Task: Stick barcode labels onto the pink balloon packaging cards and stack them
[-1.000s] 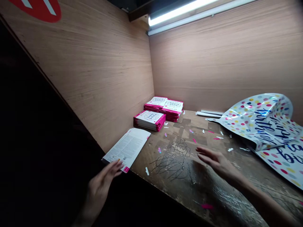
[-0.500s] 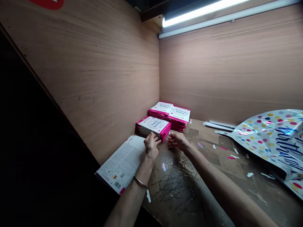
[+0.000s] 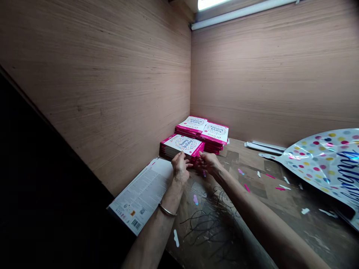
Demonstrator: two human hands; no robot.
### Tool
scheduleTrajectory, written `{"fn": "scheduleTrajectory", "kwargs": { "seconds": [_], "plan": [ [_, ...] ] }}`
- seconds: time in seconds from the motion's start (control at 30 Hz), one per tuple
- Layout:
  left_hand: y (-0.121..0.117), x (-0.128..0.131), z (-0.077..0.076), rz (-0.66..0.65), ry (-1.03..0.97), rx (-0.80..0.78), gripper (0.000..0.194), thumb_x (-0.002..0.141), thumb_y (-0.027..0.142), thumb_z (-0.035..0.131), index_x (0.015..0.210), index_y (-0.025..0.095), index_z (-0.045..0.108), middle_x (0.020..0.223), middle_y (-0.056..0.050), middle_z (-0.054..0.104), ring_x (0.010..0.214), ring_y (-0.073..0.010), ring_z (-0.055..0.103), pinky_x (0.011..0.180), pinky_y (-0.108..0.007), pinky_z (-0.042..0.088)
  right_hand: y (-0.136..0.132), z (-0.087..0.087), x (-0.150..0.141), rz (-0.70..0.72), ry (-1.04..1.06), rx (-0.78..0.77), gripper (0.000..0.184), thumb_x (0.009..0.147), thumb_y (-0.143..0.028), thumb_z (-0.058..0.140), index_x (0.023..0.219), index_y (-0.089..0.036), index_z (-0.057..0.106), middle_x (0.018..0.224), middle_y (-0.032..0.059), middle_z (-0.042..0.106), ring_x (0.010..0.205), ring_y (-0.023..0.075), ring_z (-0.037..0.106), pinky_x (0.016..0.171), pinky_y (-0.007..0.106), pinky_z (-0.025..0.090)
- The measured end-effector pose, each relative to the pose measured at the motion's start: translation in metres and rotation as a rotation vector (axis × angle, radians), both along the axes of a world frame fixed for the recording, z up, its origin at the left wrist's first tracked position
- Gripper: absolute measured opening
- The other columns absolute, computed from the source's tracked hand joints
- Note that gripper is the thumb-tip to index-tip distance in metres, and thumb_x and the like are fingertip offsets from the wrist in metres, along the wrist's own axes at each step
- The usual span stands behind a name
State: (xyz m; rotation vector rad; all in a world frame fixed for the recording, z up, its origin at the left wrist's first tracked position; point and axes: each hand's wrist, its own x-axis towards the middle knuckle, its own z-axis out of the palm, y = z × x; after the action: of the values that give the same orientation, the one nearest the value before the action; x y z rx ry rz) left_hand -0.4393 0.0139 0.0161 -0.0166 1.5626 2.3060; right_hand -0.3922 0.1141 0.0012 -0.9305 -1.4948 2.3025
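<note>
Plywood walls (image 3: 98, 93) with a fine, streaky grain meet in a corner beyond a worn wooden desk (image 3: 260, 168), its scuffed surface marked with black scribbled lines (image 3: 210, 224) and scattered with pink and white paper scraps (image 3: 246, 188). At right lies a crumpled foil balloon (image 3: 322, 164), glossy with polka dots and blue lettering, and white strips (image 3: 265, 148) sit by the far wall. Toward the far left are two back stacks (image 3: 202, 129) of flat, pink-edged birthday packets, with the nearest stack (image 3: 181, 146) just in front. A loose packet (image 3: 140, 196) lies nearer, to the left. The left hand (image 3: 179, 168), with a metal bangle (image 3: 167, 210) at its wrist, and the right hand (image 3: 209, 162) are close together, fingers curled against the nearest stack's near edge; whether they grip it, I cannot tell. A second earlier, both hands were off that stack, the left at the loose packet and the right open above the desk.
</note>
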Motion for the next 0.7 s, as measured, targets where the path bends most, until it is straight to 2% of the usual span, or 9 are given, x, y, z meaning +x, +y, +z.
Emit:
{"fn": "scheduleTrajectory", "kwargs": {
  "seconds": [0.17,0.33,0.53,0.7],
  "plan": [
    [-0.001,-0.005,0.006,0.002,-0.036,-0.025,0.012,0.084,0.023,0.049,0.085,0.013,0.054,0.082,-0.005,0.054,0.051,-0.0084,0.051,0.04,-0.019,0.042,0.002,0.006,-0.002,-0.026,-0.053,-0.114,0.024,0.089,-0.032,0.05,0.102,-0.013,0.055,0.091,0.0034,0.059,0.07,0.011,0.057,0.059,0.026,0.05],
    [-0.001,-0.012,0.014,-0.013,-0.102,-0.069,0.015,0.085,0.024,0.048,0.087,0.011,0.055,0.086,-0.007,0.057,0.055,-0.0117,0.056,0.041,-0.022,0.043,0.001,0.012,-0.002,-0.044,-0.059,-0.194,0.023,0.089,-0.032,0.05,0.1,-0.012,0.055,0.087,0.0024,0.058,0.066,0.0096,0.056,0.056,0.024,0.049],
    [0.002,-0.026,0.026,0.045,-0.203,-0.087,0.022,0.085,0.026,0.053,0.102,0.011,0.053,0.1,-0.009,0.057,0.075,-0.0144,0.058,0.058,-0.027,0.051,0.0,0.023,-0.002,-0.073,-0.047,-0.229,0.023,0.089,-0.031,0.05,0.102,-0.013,0.055,0.091,0.0033,0.058,0.069,0.0106,0.057,0.058,0.025,0.05],
    [0.019,-0.042,0.034,-0.055,-0.302,0.019,0.031,0.084,0.031,0.055,0.109,0.013,0.052,0.104,-0.009,0.058,0.085,-0.0181,0.059,0.07,-0.036,0.052,-0.001,0.028,-0.005,-0.077,-0.025,-0.22,0.021,0.088,-0.029,0.051,0.101,-0.012,0.055,0.088,0.0024,0.059,0.066,0.0097,0.057,0.056,0.023,0.05]
  ]
}}
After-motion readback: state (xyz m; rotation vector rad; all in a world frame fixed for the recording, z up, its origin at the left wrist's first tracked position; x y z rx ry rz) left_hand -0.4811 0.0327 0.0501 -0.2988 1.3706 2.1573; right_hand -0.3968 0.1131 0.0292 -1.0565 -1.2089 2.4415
